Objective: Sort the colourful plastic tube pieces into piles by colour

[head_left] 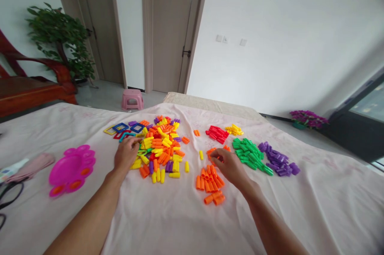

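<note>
My left hand [127, 154] reaches into the left edge of a mixed heap of plastic tube pieces [162, 143], mostly orange and yellow with some purple. Its fingertips are partly hidden against the pieces, so their grip cannot be told. Over a group of orange tube pieces [210, 179], my right hand [228, 163] is closed with thumb and fingers bent together. Orange pieces show right at its fingertips; what it pinches is hidden. Beyond it lie red pieces [217, 134] and yellow pieces [234, 129]. Green pieces [250, 155] and purple pieces [279, 159] are sorted to its right.
Coloured square frames [121, 127] lie behind my left hand. A pink paw-shaped tray [67, 169] with orange spots rests at the left, near a folded pink cloth [34, 167] and black-rimmed glasses [12, 195]. A pink stool [132, 99] stands beyond the cloth-covered table [168, 215].
</note>
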Available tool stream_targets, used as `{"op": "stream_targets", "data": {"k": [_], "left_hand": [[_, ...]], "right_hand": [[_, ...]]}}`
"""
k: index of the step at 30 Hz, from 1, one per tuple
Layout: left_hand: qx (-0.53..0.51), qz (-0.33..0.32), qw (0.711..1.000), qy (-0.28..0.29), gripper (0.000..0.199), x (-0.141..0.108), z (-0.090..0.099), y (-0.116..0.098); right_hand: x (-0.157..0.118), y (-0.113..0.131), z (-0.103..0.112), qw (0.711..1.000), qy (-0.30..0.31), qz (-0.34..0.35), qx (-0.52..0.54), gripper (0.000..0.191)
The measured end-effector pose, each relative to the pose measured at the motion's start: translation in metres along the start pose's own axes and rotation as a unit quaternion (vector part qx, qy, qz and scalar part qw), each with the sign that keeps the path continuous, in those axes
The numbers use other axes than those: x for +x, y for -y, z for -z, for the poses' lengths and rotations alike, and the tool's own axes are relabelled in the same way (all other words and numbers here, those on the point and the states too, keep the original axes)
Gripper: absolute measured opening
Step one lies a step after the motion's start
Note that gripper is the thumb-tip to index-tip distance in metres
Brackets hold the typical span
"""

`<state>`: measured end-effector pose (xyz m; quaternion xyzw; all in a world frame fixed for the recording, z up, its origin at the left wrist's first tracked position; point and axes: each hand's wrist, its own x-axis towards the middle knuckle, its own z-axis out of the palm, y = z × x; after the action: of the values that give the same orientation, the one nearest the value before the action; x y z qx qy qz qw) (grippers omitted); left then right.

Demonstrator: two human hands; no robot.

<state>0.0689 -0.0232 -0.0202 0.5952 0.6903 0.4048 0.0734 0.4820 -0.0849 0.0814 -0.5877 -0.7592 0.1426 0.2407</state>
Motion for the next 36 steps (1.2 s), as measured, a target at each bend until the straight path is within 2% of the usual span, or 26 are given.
{"op": "stream_targets", "data": {"k": [5, 9, 15, 21, 25, 30, 33, 36], "left_hand": [[0.004, -0.002, 1.000, 0.000, 0.037, 0.000, 0.000, -0.001], [0.005, -0.002, 1.000, -0.001, 0.035, 0.001, -0.001, 0.000], [0.008, 0.003, 1.000, -0.004, 0.036, 0.001, -0.003, 0.000], [0.008, -0.001, 1.000, 0.000, 0.035, 0.001, -0.003, 0.000], [0.010, -0.008, 1.000, 0.003, 0.036, 0.001, -0.003, 0.002], [0.028, -0.011, 0.999, 0.010, 0.038, 0.004, -0.005, 0.008], [0.031, -0.018, 0.999, 0.012, 0.039, 0.005, -0.006, 0.012], [0.038, -0.023, 0.999, 0.013, 0.040, 0.005, -0.006, 0.013]], "right_hand": [[0.019, 0.061, -0.050, 0.992, 0.078, 0.090, 0.037, 0.021], [0.041, 0.094, -0.080, 0.988, 0.084, 0.126, 0.038, 0.029], [0.083, 0.128, -0.098, 0.989, 0.044, 0.140, 0.007, 0.031], [0.106, 0.151, -0.110, 0.973, 0.117, 0.164, -0.113, 0.037], [0.104, 0.151, -0.113, 0.971, 0.125, 0.159, -0.131, 0.032], [0.089, 0.129, -0.096, 0.985, 0.073, 0.156, 0.012, 0.032], [0.076, 0.095, -0.075, 0.985, 0.027, 0.130, 0.115, 0.030], [0.064, 0.040, -0.049, 0.983, -0.026, 0.071, 0.170, 0.031]]}}
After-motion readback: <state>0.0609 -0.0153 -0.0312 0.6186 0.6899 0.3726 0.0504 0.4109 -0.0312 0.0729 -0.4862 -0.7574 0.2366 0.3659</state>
